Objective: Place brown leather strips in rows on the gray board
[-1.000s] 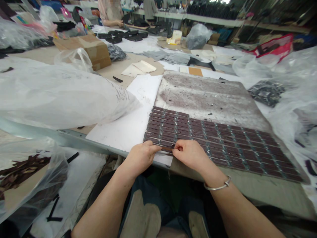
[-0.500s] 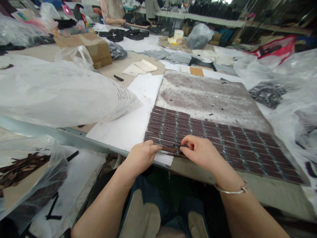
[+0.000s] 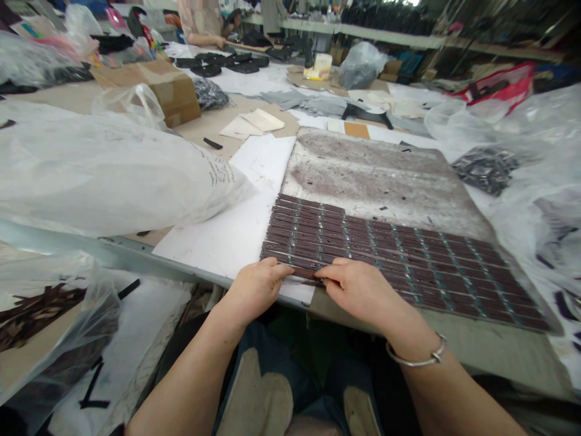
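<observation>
Rows of dark brown strips point(image 3: 390, 254), crossed by bands of small shiny metallic bits, cover the near half of a stained grey-white board point(image 3: 376, 175). At the board's near left corner, a single brown strip point(image 3: 303, 273) stretches between my hands. My left hand point(image 3: 258, 289) is closed, its fingertips pressed together at the strip's left end. The bent fingers of my right hand point(image 3: 358, 289) pinch the other end, near the front edge of the rows. Its thumb is partly hidden. A silver bangle point(image 3: 420, 357) circles my right wrist.
A large white plastic bag point(image 3: 109, 172) lies left of the board, with a cardboard box point(image 3: 158, 91) behind it. Lower left, a clear bag holds brown scraps point(image 3: 43, 309). Clear plastic bags point(image 3: 540, 175) crowd the right side. Another person point(image 3: 200, 24) is at the far table.
My right hand has shifted left and its fingers have come down onto the strip's end, closing toward my left hand. My left hand stays nearly in place. The view has shifted slightly.
</observation>
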A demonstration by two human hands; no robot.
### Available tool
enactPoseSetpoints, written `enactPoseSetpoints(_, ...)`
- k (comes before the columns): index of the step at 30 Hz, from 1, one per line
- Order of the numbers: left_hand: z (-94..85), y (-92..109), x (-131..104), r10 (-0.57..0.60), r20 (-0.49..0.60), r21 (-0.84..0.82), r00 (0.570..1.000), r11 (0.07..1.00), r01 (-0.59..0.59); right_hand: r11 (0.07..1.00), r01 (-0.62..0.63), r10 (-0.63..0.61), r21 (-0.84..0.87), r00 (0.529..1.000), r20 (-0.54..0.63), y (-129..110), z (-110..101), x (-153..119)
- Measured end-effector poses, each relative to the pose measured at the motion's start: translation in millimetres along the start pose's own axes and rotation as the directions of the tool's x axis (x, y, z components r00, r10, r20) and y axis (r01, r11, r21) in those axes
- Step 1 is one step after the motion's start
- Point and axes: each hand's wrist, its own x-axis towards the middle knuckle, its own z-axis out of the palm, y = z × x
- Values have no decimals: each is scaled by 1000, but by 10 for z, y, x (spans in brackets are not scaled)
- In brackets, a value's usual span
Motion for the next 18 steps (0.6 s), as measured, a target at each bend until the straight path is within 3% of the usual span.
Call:
enactPoseSetpoints(5,8,-6,11,-1,3,-23,1000,1000,1,996,51,-47,66,997,-53,-61,86,24)
enactPoseSetpoints(11,6,-14,18,-6,11,-38,1000,999,7,999,53,-53,-4,998,-25,-187,141,55)
enactPoseSetpoints(18,17,-23,34,-27,8,-80,1000,996,27,999,11,-13,-43,999,-31,-100,69,1)
